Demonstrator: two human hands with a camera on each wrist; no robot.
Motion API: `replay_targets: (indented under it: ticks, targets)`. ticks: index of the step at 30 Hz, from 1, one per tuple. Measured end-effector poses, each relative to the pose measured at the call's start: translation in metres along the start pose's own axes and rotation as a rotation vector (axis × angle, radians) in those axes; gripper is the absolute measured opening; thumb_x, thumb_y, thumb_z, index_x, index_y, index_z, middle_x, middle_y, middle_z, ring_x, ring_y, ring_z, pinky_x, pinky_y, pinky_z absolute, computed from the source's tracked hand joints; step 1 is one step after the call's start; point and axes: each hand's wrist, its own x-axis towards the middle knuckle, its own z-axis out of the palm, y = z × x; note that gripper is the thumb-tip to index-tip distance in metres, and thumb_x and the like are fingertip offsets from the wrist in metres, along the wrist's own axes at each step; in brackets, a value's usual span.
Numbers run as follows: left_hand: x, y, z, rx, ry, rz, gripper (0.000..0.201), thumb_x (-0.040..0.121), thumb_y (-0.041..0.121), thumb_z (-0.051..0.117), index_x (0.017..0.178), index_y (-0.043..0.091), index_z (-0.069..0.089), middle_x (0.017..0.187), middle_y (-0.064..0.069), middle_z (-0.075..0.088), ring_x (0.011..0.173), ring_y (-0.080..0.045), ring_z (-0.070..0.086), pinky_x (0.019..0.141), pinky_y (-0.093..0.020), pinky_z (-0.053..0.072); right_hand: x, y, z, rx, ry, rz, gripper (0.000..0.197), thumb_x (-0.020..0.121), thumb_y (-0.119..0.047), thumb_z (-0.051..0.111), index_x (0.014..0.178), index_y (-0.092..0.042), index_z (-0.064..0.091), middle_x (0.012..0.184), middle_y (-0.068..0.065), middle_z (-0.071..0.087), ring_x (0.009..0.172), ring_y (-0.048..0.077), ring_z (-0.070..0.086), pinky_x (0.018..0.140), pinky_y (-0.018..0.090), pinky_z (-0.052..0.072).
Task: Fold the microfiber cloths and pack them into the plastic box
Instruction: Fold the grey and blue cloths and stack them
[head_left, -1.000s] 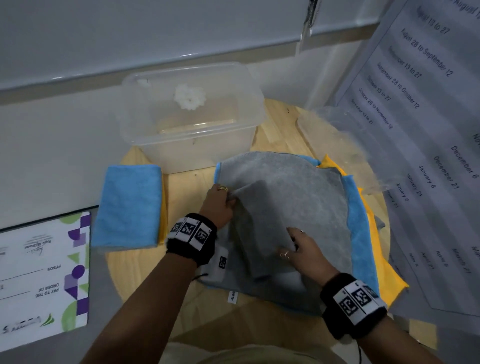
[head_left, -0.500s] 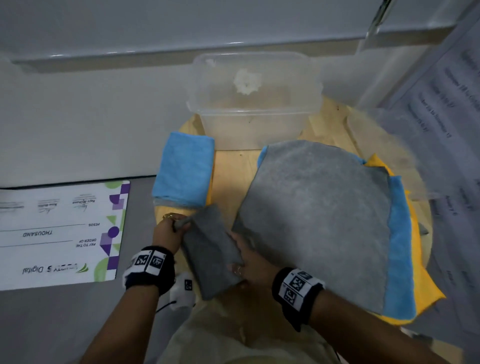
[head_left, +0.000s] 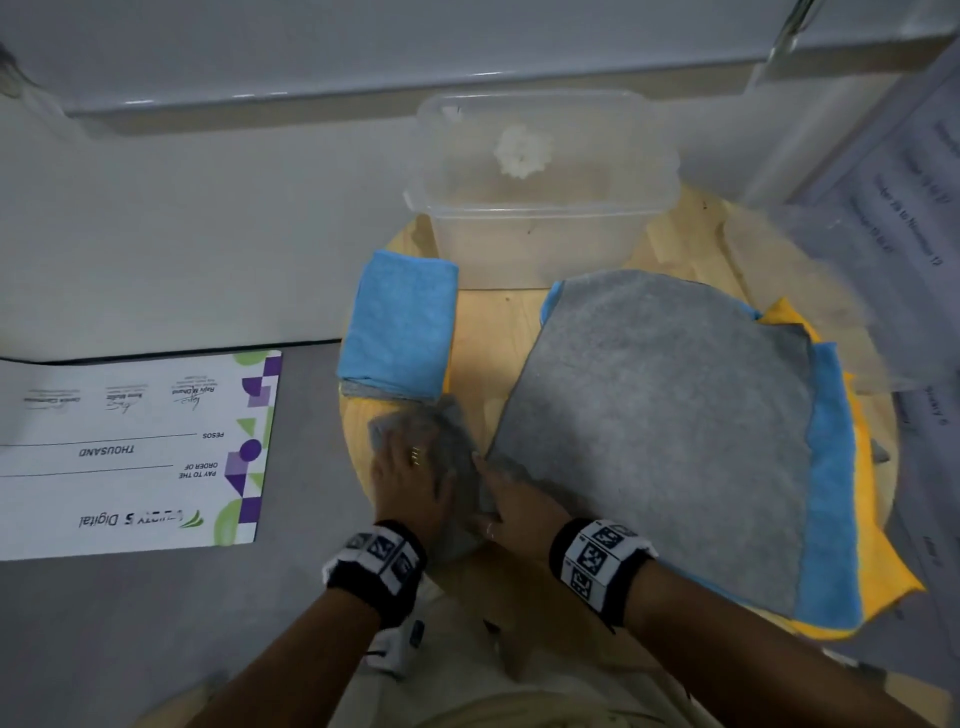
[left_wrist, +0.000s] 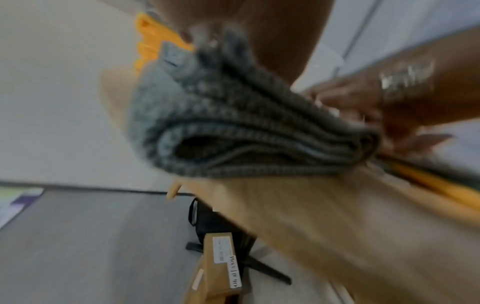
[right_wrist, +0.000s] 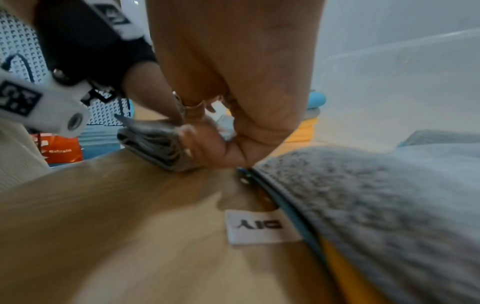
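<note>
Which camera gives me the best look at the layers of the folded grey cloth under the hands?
The left wrist view: the folded grey cloth fills the frame edge-on, its stacked layers plain, though blurred. The right wrist view shows one small end of it beside the right hand. The head view shows only its top, mostly covered by the left hand.

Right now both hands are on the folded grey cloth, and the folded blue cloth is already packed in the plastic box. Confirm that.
Not quite. The head view shows the folded blue cloth on the table beside the plastic box, not in it. Both the left hand and right hand are on the folded grey cloth.
</note>
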Motion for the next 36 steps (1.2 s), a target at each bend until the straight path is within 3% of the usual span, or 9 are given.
replay_targets:
  ticks: [3,8,16,20,25,29,31,33,36]
  targets:
    - [-0.001,0.008,0.005,0.135,-0.146,0.188,0.052,0.081,0.040,0.032,0.116,0.016,0.063,0.127,-0.014,0.058,0.114,-0.039,0.057,0.089,-0.056,0.047,-0.019,0.016,-0.016,0.058,0.184,-0.052,0.050,0.094,-0.034,0.049,0.140,-0.021,0.035,0.131,0.010,0.053,0.113,0.025,0.054,0.095,0.036,0.044]
    - [0.016,0.043,-0.021,0.218,-0.190,0.189,0.047,0.091,0.035,0.042,0.135,0.018,0.042,0.147,-0.005,0.028,0.135,-0.029,0.028,0.110,-0.044,0.025,-0.065,0.082,-0.046,-0.110,0.601,0.131,0.034,0.087,-0.028,0.051,0.114,-0.010,0.062,0.112,0.012,0.056,0.100,0.032,0.055,0.085,0.038,0.047]
    - [0.100,0.106,-0.028,-0.187,-0.215,0.193,0.046,0.093,0.027,0.045,0.134,0.007,0.044,0.141,-0.015,0.037,0.127,-0.032,0.041,0.108,-0.035,0.032,-0.117,0.169,-0.073,-0.089,0.917,0.572,0.054,0.077,-0.045,0.035,0.100,-0.006,0.065,0.104,0.023,0.057,0.095,0.042,0.053,0.086,0.045,0.044]
    - [0.145,0.123,-0.029,-0.351,-0.219,0.025,0.052,0.089,0.021,0.046,0.139,0.007,0.036,0.139,-0.020,0.041,0.126,-0.037,0.043,0.107,-0.041,0.036,-0.125,0.192,-0.100,0.221,1.013,0.847,0.052,0.082,-0.035,0.059,0.120,0.000,0.052,0.116,0.031,0.051,0.112,0.046,0.046,0.096,0.047,0.035]
    - [0.171,0.137,-0.040,-0.502,-0.232,-0.139,0.045,0.091,0.021,0.053,0.134,0.010,0.044,0.129,-0.016,0.056,0.119,-0.032,0.053,0.095,-0.033,0.042,-0.128,0.206,-0.124,0.558,1.115,0.778,0.046,0.086,-0.022,0.065,0.125,-0.003,0.050,0.112,0.021,0.059,0.108,0.033,0.055,0.092,0.035,0.039]
    - [0.177,0.137,-0.043,-0.525,-0.182,-0.120,0.049,0.086,0.023,0.062,0.130,0.008,0.045,0.111,-0.017,0.065,0.107,-0.032,0.059,0.088,-0.036,0.046,-0.129,0.216,-0.133,0.601,1.194,0.660,0.034,0.085,-0.016,0.065,0.117,-0.014,0.054,0.082,0.016,0.059,0.080,0.028,0.058,0.068,0.029,0.040]
    - [0.178,0.133,-0.043,-0.531,-0.213,-0.088,0.071,0.084,0.023,0.066,0.141,0.006,0.028,0.101,-0.019,0.065,0.103,-0.033,0.061,0.085,-0.037,0.046,-0.131,0.220,-0.136,0.588,1.162,0.596,0.026,0.085,-0.010,0.065,0.110,-0.015,0.062,0.083,0.014,0.065,0.076,0.016,0.059,0.066,0.017,0.043]
    - [0.175,0.128,-0.048,-0.565,-0.236,-0.018,0.088,0.083,0.022,0.069,0.147,0.009,0.010,0.086,-0.018,0.066,0.087,-0.032,0.062,0.077,-0.036,0.045,-0.135,0.222,-0.140,0.577,1.130,0.537,0.018,0.084,-0.006,0.067,0.101,-0.004,0.071,0.090,0.006,0.067,0.070,-0.012,0.057,0.067,-0.002,0.039]
    - [0.167,0.124,-0.063,-0.594,-0.223,0.165,0.069,0.085,0.012,0.065,0.143,0.015,0.029,0.080,-0.012,0.064,0.075,-0.023,0.058,0.075,-0.029,0.045,-0.142,0.227,-0.141,0.572,1.105,0.482,0.024,0.078,-0.008,0.074,0.101,-0.004,0.071,0.089,0.005,0.064,0.081,-0.004,0.057,0.069,-0.006,0.036]
